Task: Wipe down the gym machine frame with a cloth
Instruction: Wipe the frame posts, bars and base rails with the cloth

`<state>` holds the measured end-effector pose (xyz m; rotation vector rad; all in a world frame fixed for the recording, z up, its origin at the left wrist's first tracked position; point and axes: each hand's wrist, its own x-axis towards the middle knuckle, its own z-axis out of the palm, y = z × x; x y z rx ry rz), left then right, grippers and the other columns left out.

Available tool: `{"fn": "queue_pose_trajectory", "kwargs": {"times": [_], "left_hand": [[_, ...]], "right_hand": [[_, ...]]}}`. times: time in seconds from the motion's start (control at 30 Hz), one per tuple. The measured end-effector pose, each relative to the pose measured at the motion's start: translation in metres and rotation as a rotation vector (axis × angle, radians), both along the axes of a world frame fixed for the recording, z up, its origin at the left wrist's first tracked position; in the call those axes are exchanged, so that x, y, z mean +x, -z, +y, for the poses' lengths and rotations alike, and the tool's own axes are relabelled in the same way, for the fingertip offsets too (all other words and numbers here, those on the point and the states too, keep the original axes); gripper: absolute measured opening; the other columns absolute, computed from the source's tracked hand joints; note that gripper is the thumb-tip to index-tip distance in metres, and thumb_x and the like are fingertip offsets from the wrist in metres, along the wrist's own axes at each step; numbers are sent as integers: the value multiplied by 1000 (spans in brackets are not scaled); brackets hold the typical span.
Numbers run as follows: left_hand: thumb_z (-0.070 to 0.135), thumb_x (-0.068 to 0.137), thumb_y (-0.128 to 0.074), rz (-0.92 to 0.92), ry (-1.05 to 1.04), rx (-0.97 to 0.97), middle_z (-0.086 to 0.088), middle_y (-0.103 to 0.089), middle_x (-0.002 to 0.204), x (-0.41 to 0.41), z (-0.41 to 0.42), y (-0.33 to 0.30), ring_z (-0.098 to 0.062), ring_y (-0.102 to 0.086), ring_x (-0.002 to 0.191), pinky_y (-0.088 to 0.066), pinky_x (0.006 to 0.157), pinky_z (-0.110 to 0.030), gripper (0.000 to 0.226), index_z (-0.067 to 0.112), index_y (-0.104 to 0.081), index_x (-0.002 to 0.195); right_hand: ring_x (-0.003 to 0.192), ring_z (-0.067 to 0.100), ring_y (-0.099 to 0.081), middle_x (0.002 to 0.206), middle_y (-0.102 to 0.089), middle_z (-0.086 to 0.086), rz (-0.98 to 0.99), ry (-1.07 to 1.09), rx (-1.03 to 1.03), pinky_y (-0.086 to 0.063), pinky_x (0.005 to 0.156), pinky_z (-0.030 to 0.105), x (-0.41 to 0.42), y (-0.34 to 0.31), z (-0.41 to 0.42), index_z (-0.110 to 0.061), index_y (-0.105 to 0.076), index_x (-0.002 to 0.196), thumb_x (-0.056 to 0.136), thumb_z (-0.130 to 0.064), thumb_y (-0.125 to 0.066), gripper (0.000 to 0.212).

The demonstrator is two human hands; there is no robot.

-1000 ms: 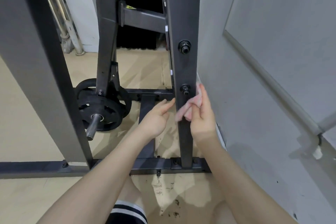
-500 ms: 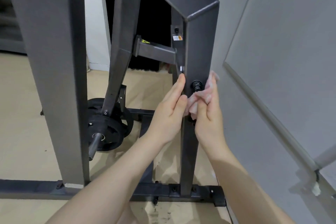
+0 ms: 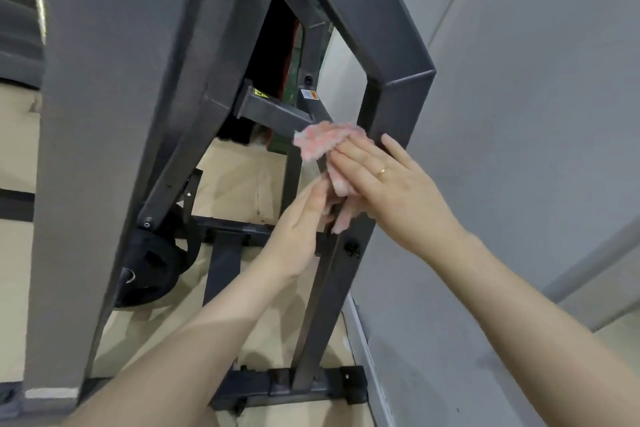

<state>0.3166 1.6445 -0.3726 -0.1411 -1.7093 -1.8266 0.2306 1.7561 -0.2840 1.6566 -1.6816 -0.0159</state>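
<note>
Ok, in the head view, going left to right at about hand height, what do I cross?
wide grey post → weight plate → left hand → pink cloth → right hand → grey wall

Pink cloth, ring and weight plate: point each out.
Pink cloth (image 3: 323, 141), head view, upper bunched part.
Ring (image 3: 382, 172), head view, band on right hand's finger.
Weight plate (image 3: 156, 269), head view, black face.

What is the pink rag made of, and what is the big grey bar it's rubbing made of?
The pink cloth looks like soft, fuzzy fabric, maybe microfibre: it crumples and has a nubbly surface. The frame post looks like painted steel tubing with a dark grey matte finish: straight flat sides, a welded corner and bolts.
</note>
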Motion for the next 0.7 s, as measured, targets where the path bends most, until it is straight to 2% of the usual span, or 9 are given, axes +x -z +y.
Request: {"fn": "queue_pose_trajectory", "kwargs": {"times": [0.03,0.1,0.2,0.3,0.37,0.5,0.57,0.63,0.7], "left_hand": [[46,94,-24,-11,-17,32,11,-59,121,2,-3,3,-5,-59,110,-47,92,-21,45,29,-48,127],[48,91,-25,-38,-88,48,13,-50,132,7,-11,12,1,-56,111,-48,90,-21,40,39,-42,126],[41,100,-28,-73,-152,85,9,-50,131,10,-18,23,0,-57,104,-48,83,-14,27,39,-46,120],[29,102,-25,-120,-166,109,5,-51,130,11,-20,36,-3,-57,103,-48,80,-14,29,33,-47,120],[29,103,-24,-177,-175,143,0,-51,131,12,-20,46,-3,-57,99,-48,77,-11,32,30,-49,122],[31,103,-21,-333,-151,174,-4,-53,125,19,-21,60,1,-52,89,-36,61,5,41,22,-48,132],[33,103,-20,-371,-158,168,-3,-53,125,21,-22,70,2,-51,90,-35,61,6,42,22,-48,133],[34,102,-21,-400,-168,170,-3,-53,124,21,-21,83,1,-52,92,-38,65,3,41,22,-49,130],[32,102,-22,-429,-183,170,-2,-53,126,17,-19,98,-6,-54,95,-42,74,-6,38,23,-51,126]], "right_hand": [[130,27,-48,137,-54,12,195,62,105,-23,112,37,-7,-8,-1,-3,-57,129,91,-10,-40,42],[128,28,-51,130,-60,13,366,134,221,-23,113,38,-13,-24,-3,-2,-61,121,94,-11,-38,36],[122,33,-55,118,-65,17,401,269,286,-22,115,41,-3,-18,-7,1,-67,107,96,-16,-31,41],[121,36,-54,121,-63,21,489,407,500,-23,115,44,2,17,-3,4,-67,112,87,-25,-36,50],[121,35,-54,122,-63,19,530,388,611,-24,114,44,-1,21,2,3,-65,117,89,-23,-36,48],[119,35,-56,120,-65,15,613,332,472,-21,114,45,-9,12,2,-1,-66,114,89,-4,-26,47],[125,38,-50,129,-58,20,636,368,488,-31,109,53,-4,43,1,-1,-62,120,88,-4,-29,46],[132,42,-38,142,-44,25,614,512,739,-37,100,57,5,91,5,1,-52,130,87,-4,-39,45],[133,41,-36,142,-43,23,483,574,858,-36,102,59,9,124,3,0,-45,136,88,-8,-44,49]]}}
